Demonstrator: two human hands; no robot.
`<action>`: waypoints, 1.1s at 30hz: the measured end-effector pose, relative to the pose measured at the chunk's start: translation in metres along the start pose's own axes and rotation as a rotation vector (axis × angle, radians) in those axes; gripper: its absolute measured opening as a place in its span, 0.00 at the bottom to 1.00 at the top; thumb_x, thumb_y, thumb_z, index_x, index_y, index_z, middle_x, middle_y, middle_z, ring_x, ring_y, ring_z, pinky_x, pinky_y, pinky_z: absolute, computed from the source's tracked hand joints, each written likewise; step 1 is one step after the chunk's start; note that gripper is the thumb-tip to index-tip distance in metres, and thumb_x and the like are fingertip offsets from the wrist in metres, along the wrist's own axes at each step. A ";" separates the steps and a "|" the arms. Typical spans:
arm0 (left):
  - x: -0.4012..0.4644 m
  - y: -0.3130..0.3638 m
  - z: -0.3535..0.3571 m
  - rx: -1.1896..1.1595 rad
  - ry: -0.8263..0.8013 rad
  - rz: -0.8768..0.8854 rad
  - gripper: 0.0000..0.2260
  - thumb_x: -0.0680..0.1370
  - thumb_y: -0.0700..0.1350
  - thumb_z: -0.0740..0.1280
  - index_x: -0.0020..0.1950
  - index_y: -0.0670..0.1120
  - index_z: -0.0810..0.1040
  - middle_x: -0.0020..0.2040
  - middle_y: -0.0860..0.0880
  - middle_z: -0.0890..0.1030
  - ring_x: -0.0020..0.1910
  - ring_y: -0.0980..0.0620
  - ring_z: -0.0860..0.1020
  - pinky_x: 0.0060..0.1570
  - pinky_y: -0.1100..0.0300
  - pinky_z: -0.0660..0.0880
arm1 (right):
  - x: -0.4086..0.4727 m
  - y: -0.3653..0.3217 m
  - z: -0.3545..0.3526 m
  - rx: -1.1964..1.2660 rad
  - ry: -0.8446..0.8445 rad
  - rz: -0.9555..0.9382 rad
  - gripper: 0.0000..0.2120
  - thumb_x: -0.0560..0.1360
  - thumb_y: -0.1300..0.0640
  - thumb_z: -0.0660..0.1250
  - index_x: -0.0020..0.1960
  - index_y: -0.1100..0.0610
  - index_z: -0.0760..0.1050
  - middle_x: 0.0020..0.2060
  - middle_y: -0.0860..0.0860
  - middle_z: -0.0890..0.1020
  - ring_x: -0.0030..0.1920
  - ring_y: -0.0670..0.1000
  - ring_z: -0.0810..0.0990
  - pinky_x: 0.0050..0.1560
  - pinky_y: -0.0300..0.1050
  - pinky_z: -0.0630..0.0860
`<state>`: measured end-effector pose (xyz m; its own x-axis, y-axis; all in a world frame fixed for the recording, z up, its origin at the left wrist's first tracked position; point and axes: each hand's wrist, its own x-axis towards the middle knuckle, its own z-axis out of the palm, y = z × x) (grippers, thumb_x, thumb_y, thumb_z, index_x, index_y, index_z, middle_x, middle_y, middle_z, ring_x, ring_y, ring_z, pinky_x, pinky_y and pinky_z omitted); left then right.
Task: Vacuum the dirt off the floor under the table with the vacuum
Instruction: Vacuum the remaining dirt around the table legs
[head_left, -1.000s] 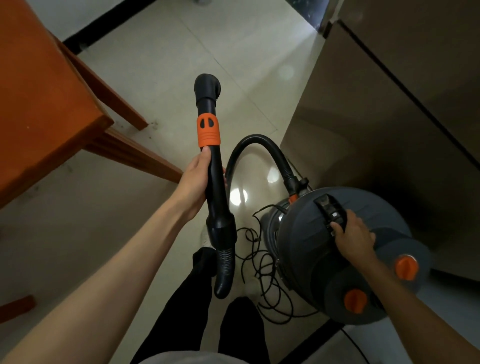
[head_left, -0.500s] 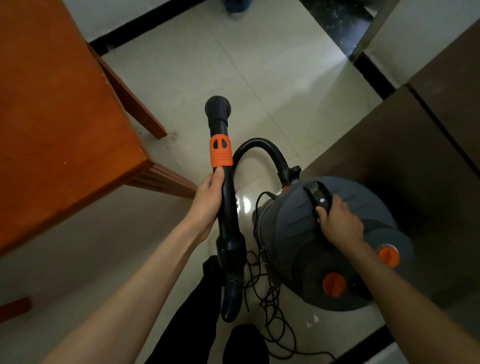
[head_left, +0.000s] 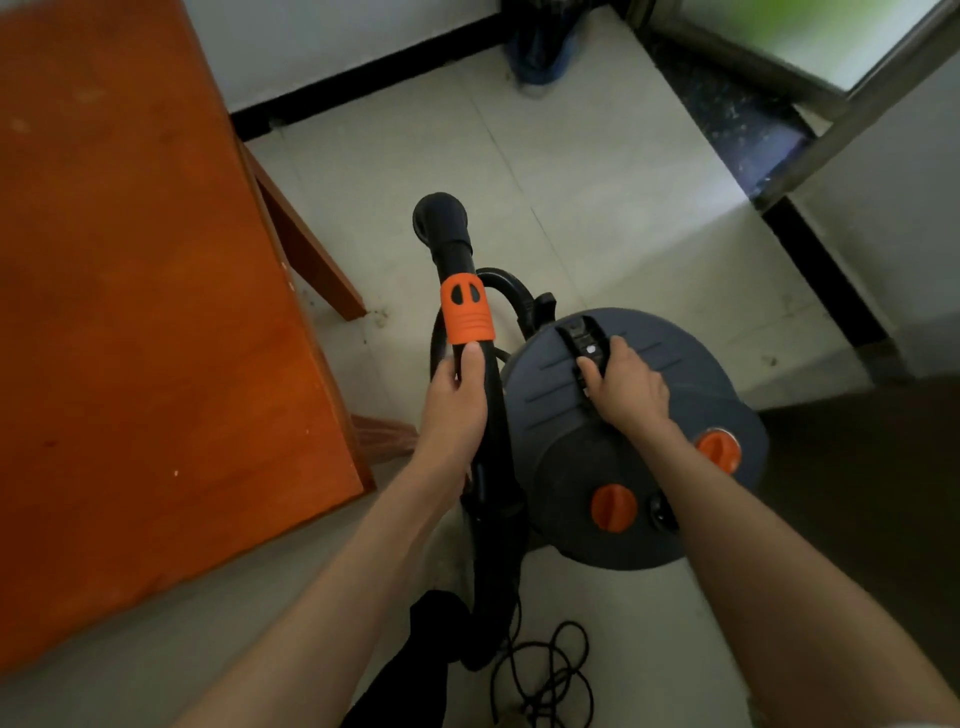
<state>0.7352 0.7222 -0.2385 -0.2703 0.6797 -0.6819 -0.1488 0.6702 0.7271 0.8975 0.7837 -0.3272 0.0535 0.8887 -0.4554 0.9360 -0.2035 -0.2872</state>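
Note:
My left hand (head_left: 453, 410) grips the black vacuum wand (head_left: 470, 395) just below its orange collar (head_left: 466, 312); the round nozzle (head_left: 440, 218) points away from me above the tiled floor. My right hand (head_left: 626, 387) is closed on the black carry handle (head_left: 584, 340) on top of the grey drum vacuum (head_left: 623, 441), which has orange knobs. A black hose (head_left: 506, 283) arcs from the wand to the drum. Specks of dirt (head_left: 382, 316) lie by the leg (head_left: 306, 249) of the orange wooden table (head_left: 130, 322) at the left.
A loose black power cord (head_left: 550, 670) coils on the floor near my dark trouser legs (head_left: 410, 665). A dark brown cabinet side (head_left: 883, 493) stands to the right. A doorway with a metal frame (head_left: 852, 109) opens far right; a blue object (head_left: 540, 52) sits by the back wall.
The view has tilted up and shifted forward, showing more of the table top and the doorway. The drum vacuum has come nearer the table leg; both hands keep their grips.

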 end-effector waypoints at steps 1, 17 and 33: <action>0.006 0.006 0.001 -0.008 0.014 -0.002 0.12 0.80 0.56 0.54 0.56 0.52 0.72 0.48 0.44 0.79 0.49 0.44 0.78 0.56 0.46 0.75 | 0.011 -0.008 -0.003 0.009 -0.008 -0.003 0.21 0.80 0.44 0.55 0.63 0.60 0.65 0.59 0.61 0.76 0.58 0.64 0.75 0.55 0.56 0.70; 0.096 0.077 -0.018 0.000 0.111 0.042 0.13 0.80 0.57 0.53 0.57 0.51 0.70 0.51 0.44 0.78 0.51 0.46 0.78 0.55 0.48 0.75 | 0.106 -0.062 -0.010 -0.154 0.298 -0.078 0.25 0.82 0.46 0.50 0.77 0.54 0.56 0.54 0.58 0.76 0.53 0.57 0.74 0.57 0.52 0.64; 0.180 0.135 0.018 -0.056 0.217 -0.055 0.16 0.79 0.59 0.56 0.49 0.49 0.75 0.44 0.43 0.80 0.42 0.45 0.79 0.50 0.46 0.77 | 0.263 -0.083 -0.078 -0.108 0.314 -0.222 0.21 0.82 0.49 0.53 0.74 0.51 0.64 0.47 0.60 0.74 0.47 0.58 0.72 0.57 0.52 0.62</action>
<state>0.6836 0.9407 -0.2642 -0.4571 0.5584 -0.6922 -0.2203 0.6830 0.6964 0.8611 1.0661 -0.3571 -0.0664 0.9920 -0.1078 0.9671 0.0374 -0.2517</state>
